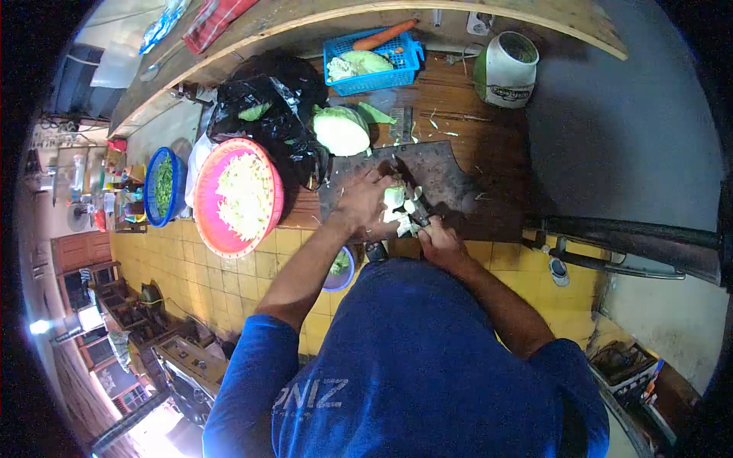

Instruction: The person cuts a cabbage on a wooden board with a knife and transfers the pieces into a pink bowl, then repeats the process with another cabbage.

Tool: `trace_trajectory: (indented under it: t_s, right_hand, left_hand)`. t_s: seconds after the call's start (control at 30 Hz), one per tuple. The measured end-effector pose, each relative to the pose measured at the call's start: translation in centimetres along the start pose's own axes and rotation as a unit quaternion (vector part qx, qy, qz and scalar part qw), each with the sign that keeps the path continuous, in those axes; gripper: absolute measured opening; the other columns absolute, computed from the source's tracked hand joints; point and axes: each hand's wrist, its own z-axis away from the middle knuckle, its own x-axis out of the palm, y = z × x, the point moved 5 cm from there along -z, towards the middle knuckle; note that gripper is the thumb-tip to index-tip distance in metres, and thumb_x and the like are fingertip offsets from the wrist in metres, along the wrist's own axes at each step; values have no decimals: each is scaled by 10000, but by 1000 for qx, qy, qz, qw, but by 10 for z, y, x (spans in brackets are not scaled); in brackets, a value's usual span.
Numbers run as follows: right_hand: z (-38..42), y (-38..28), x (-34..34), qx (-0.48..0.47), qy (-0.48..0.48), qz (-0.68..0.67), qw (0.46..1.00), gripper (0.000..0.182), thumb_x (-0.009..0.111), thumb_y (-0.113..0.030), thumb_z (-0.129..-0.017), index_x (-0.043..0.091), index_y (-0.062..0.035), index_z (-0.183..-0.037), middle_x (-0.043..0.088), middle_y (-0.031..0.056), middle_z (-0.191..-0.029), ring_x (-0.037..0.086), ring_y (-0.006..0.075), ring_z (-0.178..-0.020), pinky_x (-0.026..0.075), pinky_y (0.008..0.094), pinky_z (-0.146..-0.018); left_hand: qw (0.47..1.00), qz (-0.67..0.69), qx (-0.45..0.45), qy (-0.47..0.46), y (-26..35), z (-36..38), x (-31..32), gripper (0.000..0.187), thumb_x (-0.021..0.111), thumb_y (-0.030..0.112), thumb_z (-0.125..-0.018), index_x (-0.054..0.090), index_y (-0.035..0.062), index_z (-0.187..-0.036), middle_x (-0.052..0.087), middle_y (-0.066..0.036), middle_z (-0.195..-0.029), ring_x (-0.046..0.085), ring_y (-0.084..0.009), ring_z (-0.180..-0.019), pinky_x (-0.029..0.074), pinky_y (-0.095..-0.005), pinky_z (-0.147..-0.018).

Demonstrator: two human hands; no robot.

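On a dark cutting board [450, 168], my left hand [362, 201] rests with bent fingers against a pale piece of cabbage [394, 198]. My right hand [441, 240] grips a knife [419, 214] by its handle, at the board's near edge. The blade lies beside the cabbage piece, among cut white-green bits [403, 223]. Part of the blade is hard to make out against the dark board. Behind my left hand sits a larger cut cabbage [340, 131], its pale face turned toward me.
Left of the board stands a pink basket [279, 200] of shredded cabbage, with a blue basket [180, 191] of chopped greens beyond. A black plastic bag [267, 84] and a light-blue basket [374, 80] with a carrot [385, 35] are at the back. A white-green container [507, 72] stands back right.
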Motion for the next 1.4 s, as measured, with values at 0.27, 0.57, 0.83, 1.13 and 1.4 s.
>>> trace_trajectory:
  t_s: [0.27, 0.57, 0.83, 1.13, 1.4]
  right_hand:
    - [-1, 38, 18, -20, 114, -52, 992, 481, 605, -329, -846, 404, 28, -1099, 614, 273, -863, 613, 473, -792, 487, 537, -709]
    - [-88, 31, 57, 15, 247, -74, 966, 541, 731, -240, -745, 397, 0, -1096, 646, 243, -866, 645, 429, -795, 521, 485, -703]
    - [-75, 40, -1, -72, 203, -49, 975, 374, 669, -237, -830, 484, 4, -1047, 623, 233, -884, 615, 440, -842, 486, 477, -705]
    - [-6, 30, 15, 8, 98, -34, 995, 375, 496, -311, -929, 480, 16, -1113, 593, 300, -918, 589, 471, -834, 474, 528, -742]
    - [-36, 19, 20, -12, 106, 71, 992, 350, 465, -302, -935, 452, 28, -1052, 616, 317, -823, 600, 511, -773, 477, 580, -699]
  left_hand:
    - [992, 20, -103, -72, -11, -19, 2, 543, 705, 177, -737, 478, 140, -1229, 513, -194, -1157, 565, -409, -1034, 496, -493, -854]
    - [992, 48, -94, -67, -29, -16, 16, 598, 750, 203, -734, 454, 182, -1253, 530, -178, -1063, 555, -415, -988, 464, -490, -857]
    - [993, 57, -101, -7, -23, -5, 6, 541, 721, 237, -761, 494, 164, -1247, 535, -210, -1108, 560, -423, -1021, 488, -487, -857]
    - [997, 62, -50, -1, -40, -12, 24, 501, 718, 216, -759, 505, 169, -1211, 541, -183, -1182, 552, -425, -1038, 473, -511, -860]
    - [986, 137, -89, -14, -34, -5, 18, 466, 707, 139, -775, 514, 148, -1200, 520, -199, -1117, 546, -420, -1003, 467, -495, -850]
